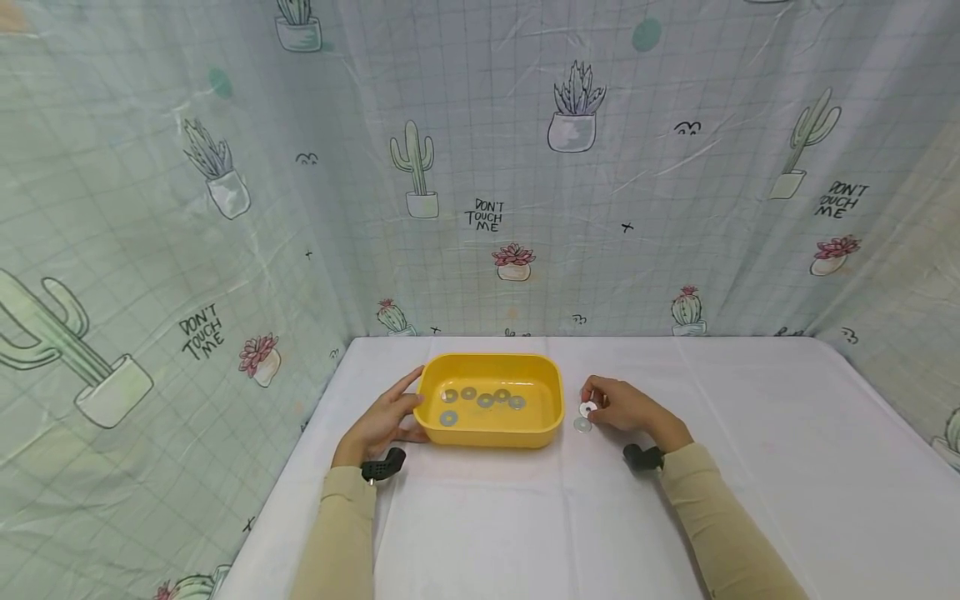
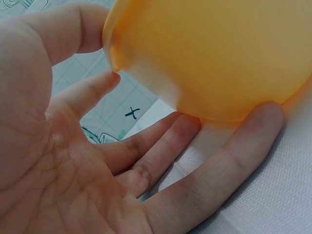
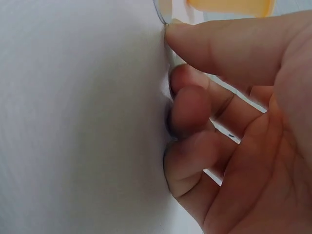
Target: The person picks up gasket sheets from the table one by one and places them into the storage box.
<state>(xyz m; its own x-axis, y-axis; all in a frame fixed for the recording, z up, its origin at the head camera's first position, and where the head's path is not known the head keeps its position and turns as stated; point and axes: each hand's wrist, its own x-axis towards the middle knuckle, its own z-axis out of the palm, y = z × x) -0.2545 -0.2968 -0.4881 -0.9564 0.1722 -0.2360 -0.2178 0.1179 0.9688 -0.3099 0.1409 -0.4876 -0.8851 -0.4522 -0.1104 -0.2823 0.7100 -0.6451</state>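
Observation:
A yellow plastic tub (image 1: 487, 438) stands on the white-covered table, with several flat metal washers (image 1: 448, 418) lying apart on its floor. My left hand (image 1: 381, 423) holds the tub's left end; in the left wrist view one finger hooks over the rim and other fingertips (image 2: 187, 126) touch the lower wall. To the right of the tub, my right hand (image 1: 624, 406) has its thumb and fingers on a bright washer (image 1: 587, 408), low over the cloth. Just in front of it lies another washer (image 1: 582, 425). The right wrist view shows the thumb (image 3: 219, 46) at a washer's edge, its other fingers curled.
A white cloth (image 1: 480, 525) covers the table. Behind and along the left hangs a curtain (image 1: 465, 275) printed with cacti. A black wrist camera (image 1: 383, 465) sits on the left wrist, and another black camera (image 1: 642, 457) on the right.

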